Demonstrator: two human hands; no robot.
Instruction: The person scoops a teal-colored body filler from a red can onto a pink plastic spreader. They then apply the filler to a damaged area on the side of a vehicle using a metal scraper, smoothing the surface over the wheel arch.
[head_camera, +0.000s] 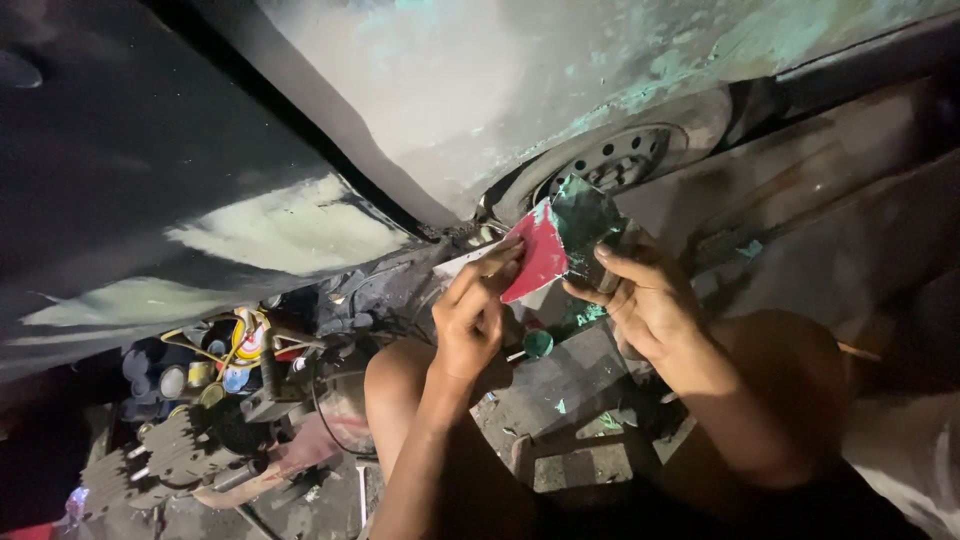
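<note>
Left hand pinches a red spreader; right hand grips a green-smeared blade, its handle hidden.

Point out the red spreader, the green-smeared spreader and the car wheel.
red spreader (537, 262): head view, middle of blade.
green-smeared spreader (582, 216): head view, blade face.
car wheel (615, 160): head view, holed steel rim.

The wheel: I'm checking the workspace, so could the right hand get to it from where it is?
Probably yes. The right hand is just below the wheel with open space between, though its grip is full with a green-smeared scraper.
</note>
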